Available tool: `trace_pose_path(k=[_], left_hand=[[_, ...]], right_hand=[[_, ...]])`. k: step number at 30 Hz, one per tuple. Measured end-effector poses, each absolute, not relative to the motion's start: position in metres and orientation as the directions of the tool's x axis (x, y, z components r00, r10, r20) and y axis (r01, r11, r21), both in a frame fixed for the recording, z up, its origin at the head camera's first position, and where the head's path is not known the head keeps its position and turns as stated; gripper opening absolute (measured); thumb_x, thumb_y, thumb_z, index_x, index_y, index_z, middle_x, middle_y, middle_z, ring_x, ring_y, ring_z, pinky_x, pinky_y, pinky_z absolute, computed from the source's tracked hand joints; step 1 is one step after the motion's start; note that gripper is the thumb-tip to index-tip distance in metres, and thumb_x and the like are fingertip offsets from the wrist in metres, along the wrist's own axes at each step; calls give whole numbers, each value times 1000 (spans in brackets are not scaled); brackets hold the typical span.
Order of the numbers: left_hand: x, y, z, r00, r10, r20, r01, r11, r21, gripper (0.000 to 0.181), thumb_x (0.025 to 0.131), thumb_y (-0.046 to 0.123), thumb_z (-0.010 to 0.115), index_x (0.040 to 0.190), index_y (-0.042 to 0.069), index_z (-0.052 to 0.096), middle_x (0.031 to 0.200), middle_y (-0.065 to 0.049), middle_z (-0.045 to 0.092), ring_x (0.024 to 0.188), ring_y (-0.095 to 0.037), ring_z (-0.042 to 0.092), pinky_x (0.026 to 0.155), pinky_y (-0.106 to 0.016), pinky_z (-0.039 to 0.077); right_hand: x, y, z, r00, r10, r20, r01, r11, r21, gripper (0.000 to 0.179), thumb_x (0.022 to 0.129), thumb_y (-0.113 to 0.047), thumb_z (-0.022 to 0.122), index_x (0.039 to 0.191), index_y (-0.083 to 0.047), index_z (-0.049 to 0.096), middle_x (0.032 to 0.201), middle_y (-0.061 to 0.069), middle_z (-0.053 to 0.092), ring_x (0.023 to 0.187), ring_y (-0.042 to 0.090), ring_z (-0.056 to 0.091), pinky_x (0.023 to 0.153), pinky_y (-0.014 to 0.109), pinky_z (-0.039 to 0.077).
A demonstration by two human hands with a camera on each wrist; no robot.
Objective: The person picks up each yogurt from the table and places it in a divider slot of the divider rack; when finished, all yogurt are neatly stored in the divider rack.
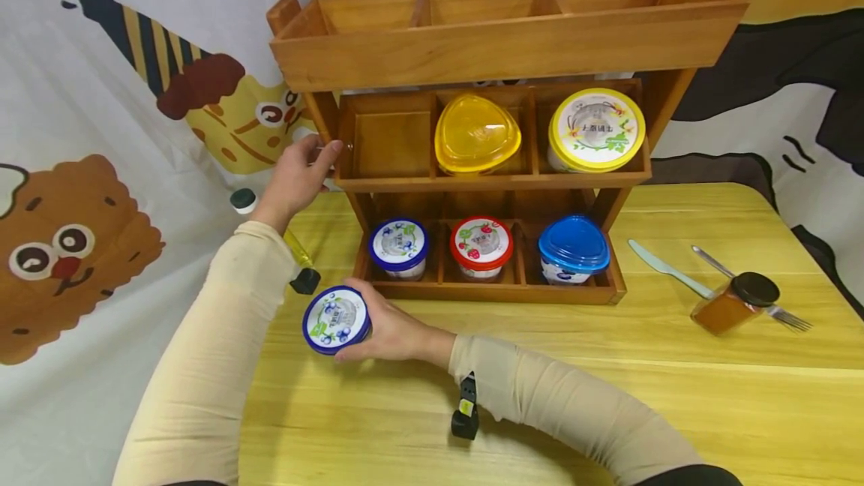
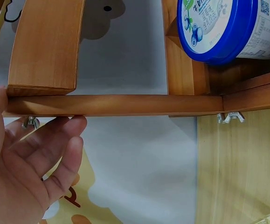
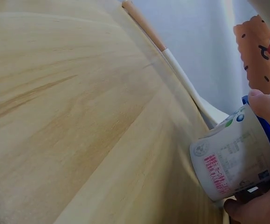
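My right hand (image 1: 391,325) grips a yogurt tub (image 1: 336,319) with a blue-rimmed, blueberry-printed lid, in front of the rack's lower left corner. In the right wrist view the tub's white side (image 3: 232,154) appears, tilted close to the tabletop. At the left side of the wooden rack (image 1: 493,184), my left hand (image 1: 297,177) holds the upright, thumb on one side and fingers on the other, as the left wrist view shows. The lower tier carries a blueberry tub (image 1: 398,246), a red-lidded tub (image 1: 481,246) and a blue-lidded tub (image 1: 574,247).
On the middle tier sit a yellow domed-lid tub (image 1: 476,133) and a yellow-rimmed tub (image 1: 597,130). A brown-filled jar (image 1: 736,303), a fork (image 1: 786,318) and a pale green knife (image 1: 668,268) lie at right. Behind the left arm is a dark-capped bottle (image 1: 243,199). A spatula (image 3: 146,28) lies along the table edge.
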State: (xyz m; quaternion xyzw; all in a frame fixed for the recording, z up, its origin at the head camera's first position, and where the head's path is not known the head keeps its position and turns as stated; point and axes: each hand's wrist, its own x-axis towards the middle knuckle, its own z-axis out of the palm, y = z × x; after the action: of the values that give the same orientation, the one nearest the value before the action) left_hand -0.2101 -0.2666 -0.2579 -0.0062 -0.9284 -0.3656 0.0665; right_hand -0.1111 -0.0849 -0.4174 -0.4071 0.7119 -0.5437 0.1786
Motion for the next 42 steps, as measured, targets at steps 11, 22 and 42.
trace_pose_path(k=[11, 22, 42], left_hand=[[-211, -267, -259, -991, -32, 131, 67, 728, 683, 65, 98, 63, 39, 121, 4, 52, 115, -17, 62, 99, -29, 62, 81, -44, 58], [-211, -266, -259, -992, -27, 124, 67, 722, 689, 65, 98, 62, 39, 124, 3, 52, 119, -18, 62, 101, -29, 61, 84, -47, 57], [-210, -267, -256, -993, -25, 116, 61, 727, 683, 67, 98, 63, 38, 123, 2, 51, 119, -19, 62, 102, -30, 62, 73, -30, 57]], right_hand=[[-109, -78, -416, -625, -765, 155, -327, 76, -942, 105, 71, -13, 89, 151, -13, 21, 149, 8, 40, 132, 17, 46, 115, 30, 33], [-114, -59, -406, -656, -736, 168, -317, 67, -946, 107, 70, -16, 90, 152, -17, 21, 147, 4, 42, 130, 17, 49, 114, 33, 36], [-117, -16, -356, -715, -656, 241, -351, 38, -936, 107, 73, -16, 88, 154, -22, 19, 145, 2, 43, 131, 19, 49, 111, 42, 40]])
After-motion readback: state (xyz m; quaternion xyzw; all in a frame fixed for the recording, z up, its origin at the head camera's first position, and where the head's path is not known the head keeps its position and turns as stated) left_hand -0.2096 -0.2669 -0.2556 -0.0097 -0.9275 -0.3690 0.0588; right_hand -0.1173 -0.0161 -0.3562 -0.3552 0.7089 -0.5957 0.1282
